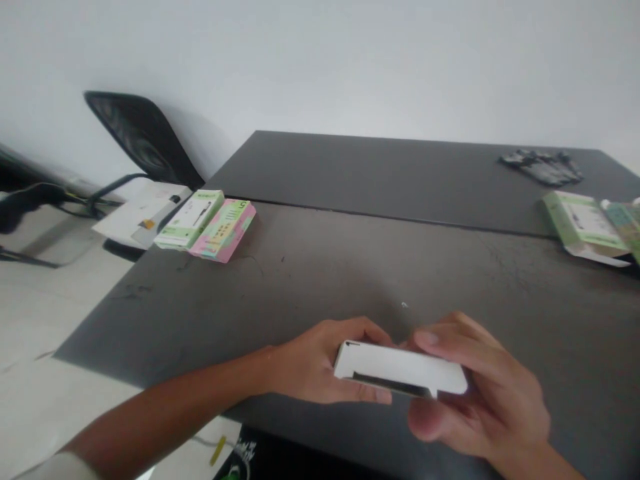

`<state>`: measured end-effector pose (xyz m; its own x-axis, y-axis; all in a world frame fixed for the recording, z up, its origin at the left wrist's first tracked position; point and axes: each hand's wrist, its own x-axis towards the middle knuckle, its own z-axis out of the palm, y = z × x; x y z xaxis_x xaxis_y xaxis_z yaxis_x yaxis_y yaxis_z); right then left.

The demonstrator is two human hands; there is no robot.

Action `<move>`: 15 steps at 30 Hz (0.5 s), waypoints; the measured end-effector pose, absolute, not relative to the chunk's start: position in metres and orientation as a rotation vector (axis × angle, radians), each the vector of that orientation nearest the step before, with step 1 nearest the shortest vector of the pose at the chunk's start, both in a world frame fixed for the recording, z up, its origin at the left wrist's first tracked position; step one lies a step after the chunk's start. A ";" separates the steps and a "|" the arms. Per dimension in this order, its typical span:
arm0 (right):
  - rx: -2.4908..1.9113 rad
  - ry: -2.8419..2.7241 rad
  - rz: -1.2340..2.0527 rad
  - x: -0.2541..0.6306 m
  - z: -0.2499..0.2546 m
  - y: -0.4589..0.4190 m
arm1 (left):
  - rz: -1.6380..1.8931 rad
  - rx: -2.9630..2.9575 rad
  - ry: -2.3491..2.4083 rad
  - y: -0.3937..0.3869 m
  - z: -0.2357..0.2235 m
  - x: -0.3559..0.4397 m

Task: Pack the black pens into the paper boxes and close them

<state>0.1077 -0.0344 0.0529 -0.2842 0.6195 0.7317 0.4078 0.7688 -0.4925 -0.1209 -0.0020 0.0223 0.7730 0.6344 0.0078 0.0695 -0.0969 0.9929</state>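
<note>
A small carton box [400,365] is held above the near edge of the dark table, with its white end flap facing me. A dark slit runs along the lower edge of that flap. My left hand [320,363] is closed around the box's left side, fingers above and thumb below. At the right end, my right hand [485,387] curls about the box, with a finger on its top edge and the thumb beneath. The rest of the box is hidden behind the flap and my hands.
On the dark table [310,287], a green-and-white box [193,217] and a pink-and-green box [225,230] lie at the left edge. An open-flapped green box [585,223] sits at the right. Dark patterned gloves [543,167] lie behind it. A black chair [143,133] stands left.
</note>
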 end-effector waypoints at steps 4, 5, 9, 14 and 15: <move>-0.827 -1.906 0.239 0.107 0.056 -0.035 | 0.503 1.537 0.549 -0.002 0.016 -0.119; -0.844 -1.900 0.244 0.107 0.056 -0.035 | 0.493 1.516 0.530 -0.002 0.015 -0.118; -0.838 -1.857 0.295 0.106 0.055 -0.040 | 0.503 1.479 0.448 -0.001 0.017 -0.113; -0.936 -1.842 0.333 0.104 0.055 -0.047 | 0.580 1.540 0.359 -0.003 0.014 -0.109; -0.981 -1.839 0.331 0.104 0.055 -0.048 | 0.592 1.565 0.357 -0.004 0.013 -0.108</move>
<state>0.1044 -0.0481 0.0546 -0.1866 0.7478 0.6372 0.4786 0.6356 -0.6058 -0.1084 -0.0039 0.0128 0.8138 0.5602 0.1546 -0.1254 -0.0905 0.9880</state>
